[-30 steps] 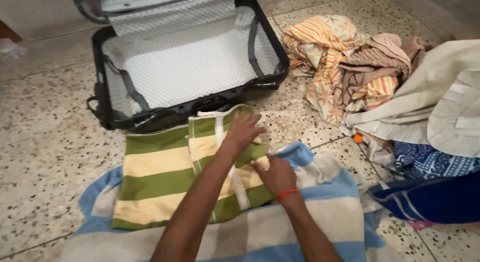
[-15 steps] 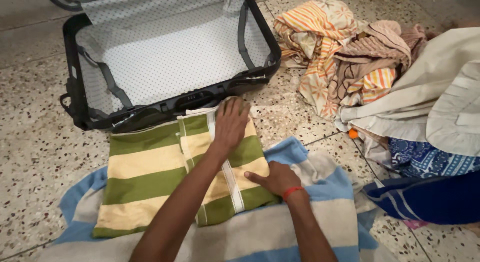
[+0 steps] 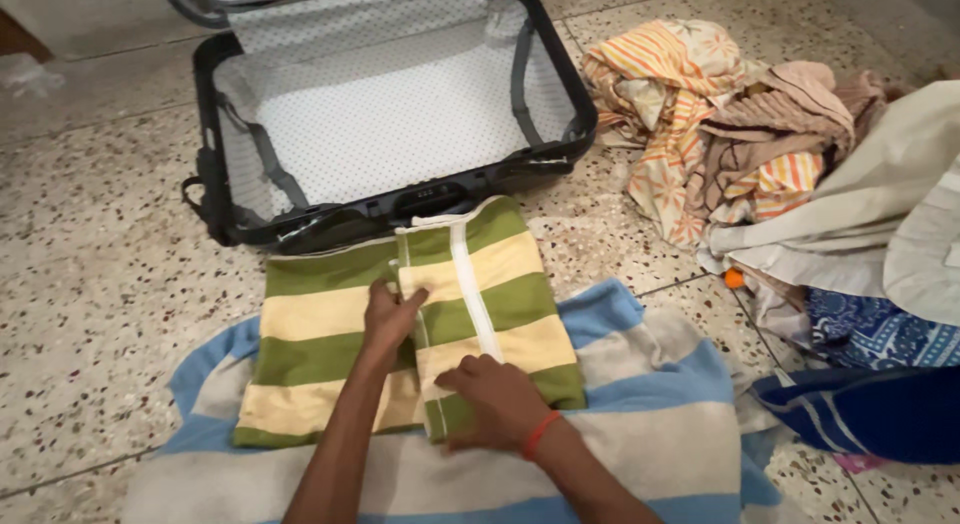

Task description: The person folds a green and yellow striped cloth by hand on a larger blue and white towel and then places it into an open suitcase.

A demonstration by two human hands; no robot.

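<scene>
A green and cream striped towel lies partly folded on a blue and beige striped towel spread on the floor. Its right half is doubled over, with a white band running down the fold. My left hand presses flat on the inner edge of that folded flap, near the towel's middle. My right hand, with a red band at the wrist, rests on the flap's near bottom corner. Neither hand grips the cloth; the fingers lie spread on it.
An open black suitcase with dotted white lining and grey straps lies just beyond the towel. A heap of clothes in orange stripes, tan, cream and blue patterns fills the right side. A small orange object sits by it. The floor is speckled terrazzo.
My left hand slid from the flap's far corner back to its inner edge. My right hand moved from the flap's right edge to its near bottom corner.
</scene>
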